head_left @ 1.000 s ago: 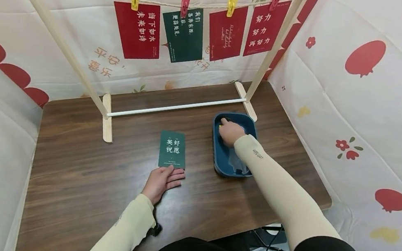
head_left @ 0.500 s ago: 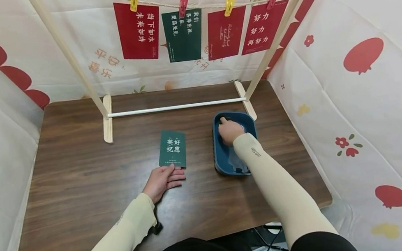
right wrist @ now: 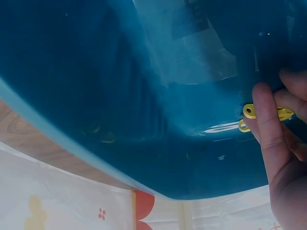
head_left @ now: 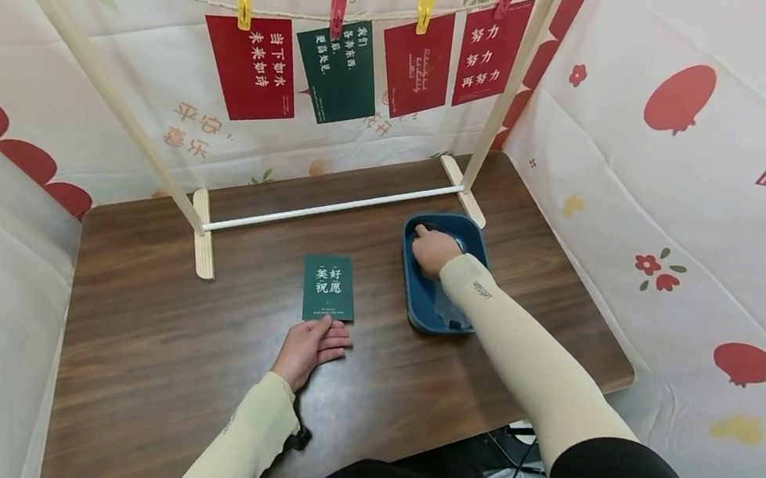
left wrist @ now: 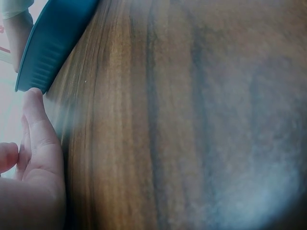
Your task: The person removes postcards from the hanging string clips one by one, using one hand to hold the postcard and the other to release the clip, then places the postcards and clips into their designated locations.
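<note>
A green card [head_left: 327,288] with white lettering is at the middle of the table, its lower edge at my left hand [head_left: 308,350]. The left thumb lies over that edge and the fingers reach under it, pinching the card. In the left wrist view the card is out of sight; only the left hand [left wrist: 41,158] shows. My right hand [head_left: 436,252] is down inside a blue basin [head_left: 420,298]. In the right wrist view the fingers of the right hand [right wrist: 283,129] hold a yellow clothespin [right wrist: 249,111] above the basin's floor.
Behind stands a wooden rack [head_left: 201,236] with a white crossbar [head_left: 330,209]. From its cord [head_left: 301,16], yellow and pink clothespins hold several cards, such as a red card [head_left: 255,68] and a dark green card [head_left: 340,78]. A clear plastic bag [head_left: 449,309] lies in the basin.
The head view has shifted slightly, so the rack and hanging cards sit a little further left. Both hands stay where they were, on the card and in the basin.
</note>
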Demonstrator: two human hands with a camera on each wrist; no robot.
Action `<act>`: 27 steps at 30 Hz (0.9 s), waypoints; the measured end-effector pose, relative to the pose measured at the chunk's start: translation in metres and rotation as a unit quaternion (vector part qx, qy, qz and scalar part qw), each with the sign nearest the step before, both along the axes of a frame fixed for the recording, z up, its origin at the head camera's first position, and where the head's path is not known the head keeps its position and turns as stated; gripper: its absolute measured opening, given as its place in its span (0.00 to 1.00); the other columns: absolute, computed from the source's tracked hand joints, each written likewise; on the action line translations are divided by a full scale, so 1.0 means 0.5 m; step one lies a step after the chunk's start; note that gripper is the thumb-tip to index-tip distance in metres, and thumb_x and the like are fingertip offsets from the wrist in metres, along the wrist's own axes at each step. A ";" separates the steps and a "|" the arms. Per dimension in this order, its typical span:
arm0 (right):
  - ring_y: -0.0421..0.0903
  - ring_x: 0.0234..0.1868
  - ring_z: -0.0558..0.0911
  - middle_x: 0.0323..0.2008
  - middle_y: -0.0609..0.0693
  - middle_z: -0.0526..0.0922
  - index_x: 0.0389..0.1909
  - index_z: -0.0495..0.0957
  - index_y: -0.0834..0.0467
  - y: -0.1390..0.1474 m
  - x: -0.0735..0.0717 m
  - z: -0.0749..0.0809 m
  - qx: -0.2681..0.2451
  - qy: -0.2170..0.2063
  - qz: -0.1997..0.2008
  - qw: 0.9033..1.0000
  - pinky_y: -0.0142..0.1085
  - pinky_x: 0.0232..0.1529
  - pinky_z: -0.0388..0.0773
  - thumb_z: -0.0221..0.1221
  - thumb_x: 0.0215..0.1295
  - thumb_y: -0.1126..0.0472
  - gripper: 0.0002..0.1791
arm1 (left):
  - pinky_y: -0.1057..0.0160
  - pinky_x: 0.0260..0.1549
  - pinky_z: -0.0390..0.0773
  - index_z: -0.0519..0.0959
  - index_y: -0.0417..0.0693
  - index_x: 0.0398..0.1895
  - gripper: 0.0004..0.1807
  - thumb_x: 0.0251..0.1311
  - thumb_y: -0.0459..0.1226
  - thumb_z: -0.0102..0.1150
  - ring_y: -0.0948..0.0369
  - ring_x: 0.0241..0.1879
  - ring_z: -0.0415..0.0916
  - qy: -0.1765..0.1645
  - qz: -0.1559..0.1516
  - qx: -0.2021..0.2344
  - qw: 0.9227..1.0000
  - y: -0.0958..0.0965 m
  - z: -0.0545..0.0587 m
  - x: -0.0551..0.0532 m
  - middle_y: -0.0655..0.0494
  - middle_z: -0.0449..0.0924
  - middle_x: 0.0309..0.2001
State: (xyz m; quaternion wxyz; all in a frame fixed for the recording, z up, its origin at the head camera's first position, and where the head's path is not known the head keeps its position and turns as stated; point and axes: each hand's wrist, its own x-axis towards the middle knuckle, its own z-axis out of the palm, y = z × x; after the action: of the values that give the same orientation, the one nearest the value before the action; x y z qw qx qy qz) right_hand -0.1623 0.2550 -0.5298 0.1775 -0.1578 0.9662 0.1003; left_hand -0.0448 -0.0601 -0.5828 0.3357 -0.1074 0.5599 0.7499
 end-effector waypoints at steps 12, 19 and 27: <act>0.59 0.46 0.85 0.77 0.70 0.66 0.51 0.88 0.68 -0.004 -0.015 -0.004 -0.008 -0.011 -0.019 1.000 0.47 0.41 0.86 0.62 0.77 0.70 0.10 | 0.59 0.46 0.88 0.79 0.26 0.62 0.26 0.88 0.45 0.48 0.54 0.46 0.90 0.010 0.004 -0.001 1.000 -0.002 -0.005 0.001 0.34 0.87 0.53; 0.62 0.52 0.85 0.77 0.70 0.66 0.53 0.88 0.68 0.002 -0.015 -0.006 -0.009 -0.006 -0.015 1.000 0.48 0.43 0.87 0.60 0.79 0.69 0.11 | 0.59 0.43 0.89 0.80 0.26 0.60 0.26 0.89 0.45 0.46 0.55 0.44 0.90 0.015 -0.006 -0.014 1.000 0.000 -0.002 -0.001 0.37 0.89 0.49; 0.60 0.49 0.87 0.77 0.70 0.66 0.57 0.87 0.68 0.000 -0.007 -0.003 -0.009 -0.005 -0.017 1.000 0.49 0.44 0.88 0.60 0.80 0.69 0.13 | 0.58 0.40 0.89 0.81 0.25 0.59 0.25 0.88 0.43 0.47 0.55 0.40 0.90 0.020 -0.018 -0.017 0.999 0.001 -0.004 0.006 0.38 0.89 0.45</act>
State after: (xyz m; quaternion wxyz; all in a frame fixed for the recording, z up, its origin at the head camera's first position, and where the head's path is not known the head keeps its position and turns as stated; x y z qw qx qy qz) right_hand -0.1657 0.2551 -0.5311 0.1824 -0.1432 0.9688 0.0872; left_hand -0.0416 -0.0595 -0.5847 0.3355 -0.0878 0.5811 0.7362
